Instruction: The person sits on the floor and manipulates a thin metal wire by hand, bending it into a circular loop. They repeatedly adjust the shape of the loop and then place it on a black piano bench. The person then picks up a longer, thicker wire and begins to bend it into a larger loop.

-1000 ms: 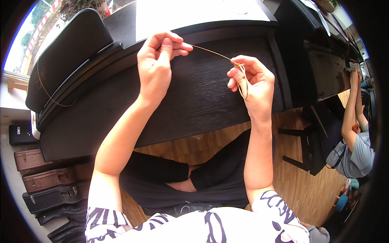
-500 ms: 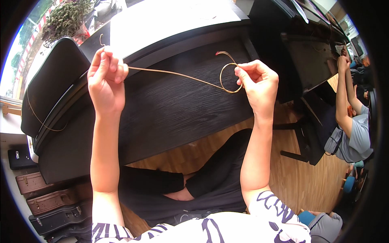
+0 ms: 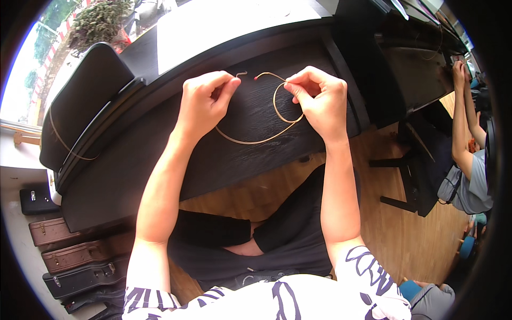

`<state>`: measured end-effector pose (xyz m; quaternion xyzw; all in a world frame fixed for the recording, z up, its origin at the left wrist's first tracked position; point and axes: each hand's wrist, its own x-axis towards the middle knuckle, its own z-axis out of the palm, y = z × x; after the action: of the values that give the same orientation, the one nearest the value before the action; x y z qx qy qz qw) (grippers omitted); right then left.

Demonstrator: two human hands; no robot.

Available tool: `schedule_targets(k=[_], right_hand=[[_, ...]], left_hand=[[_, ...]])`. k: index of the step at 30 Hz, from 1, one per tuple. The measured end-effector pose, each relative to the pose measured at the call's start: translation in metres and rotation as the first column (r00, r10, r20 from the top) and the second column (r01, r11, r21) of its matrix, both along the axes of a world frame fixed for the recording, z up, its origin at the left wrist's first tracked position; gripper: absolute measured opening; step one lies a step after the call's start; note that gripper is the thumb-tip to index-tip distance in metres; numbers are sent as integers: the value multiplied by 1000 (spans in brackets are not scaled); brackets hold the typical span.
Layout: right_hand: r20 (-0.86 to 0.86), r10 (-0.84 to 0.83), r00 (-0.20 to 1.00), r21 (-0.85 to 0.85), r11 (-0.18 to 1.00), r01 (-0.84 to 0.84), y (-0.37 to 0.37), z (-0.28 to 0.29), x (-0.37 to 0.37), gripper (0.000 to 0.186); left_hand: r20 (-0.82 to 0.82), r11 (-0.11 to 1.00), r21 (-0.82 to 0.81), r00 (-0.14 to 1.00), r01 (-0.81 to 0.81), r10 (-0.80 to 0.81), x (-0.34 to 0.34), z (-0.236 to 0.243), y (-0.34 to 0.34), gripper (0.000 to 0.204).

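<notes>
A thin tan string (image 3: 253, 143) hangs in a long curve between my hands, over the black wooden desk (image 3: 245, 106). My left hand (image 3: 208, 98) is closed in a pinch on the string, with a short bent end sticking up beyond thumb and forefinger. My right hand (image 3: 320, 98) pinches the string at a round loop, and its red-tipped end arches out to the left, near the bent end. The fingertips under both thumbs are partly hidden.
A white sheet (image 3: 234, 18) lies at the back of the desk, beside a raised black panel (image 3: 88, 96). Instrument cases (image 3: 72, 261) line the left. At right are a second black desk (image 3: 405, 80), another person (image 3: 466, 176) and a black stool (image 3: 405, 176). A dried plant (image 3: 98, 24) stands by the window.
My left hand went down and leftward, then back right and higher, toward my right hand. The string went from stretched out to slack and sagging, and the two ends now sit closer together.
</notes>
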<state>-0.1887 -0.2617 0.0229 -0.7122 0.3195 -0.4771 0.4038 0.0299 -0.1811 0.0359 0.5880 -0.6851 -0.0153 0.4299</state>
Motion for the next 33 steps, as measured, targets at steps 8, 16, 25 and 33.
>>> schedule_targets(k=[8, 16, 25, 33], right_hand=[[-61, -14, 998, -75, 997, 9, -1, -5, 6, 7], [-45, -46, 998, -111, 993, 41, -9, -15, 3, 4], [-60, -162, 985, -279, 950, 140, -10, -18, 5, 9], [-89, -128, 988, -231, 967, 104, -10, -24, 4, 8]], left_hand=[[6, 992, 90, 996, -87, 87, 5, -5, 3, 32], [183, 961, 127, 958, -246, 221, -35, -11, 41, 61], [409, 946, 25, 867, -322, 284, -46, -19, 58, 46], [402, 926, 29, 853, -376, 334, -47, -30, 55, 54]])
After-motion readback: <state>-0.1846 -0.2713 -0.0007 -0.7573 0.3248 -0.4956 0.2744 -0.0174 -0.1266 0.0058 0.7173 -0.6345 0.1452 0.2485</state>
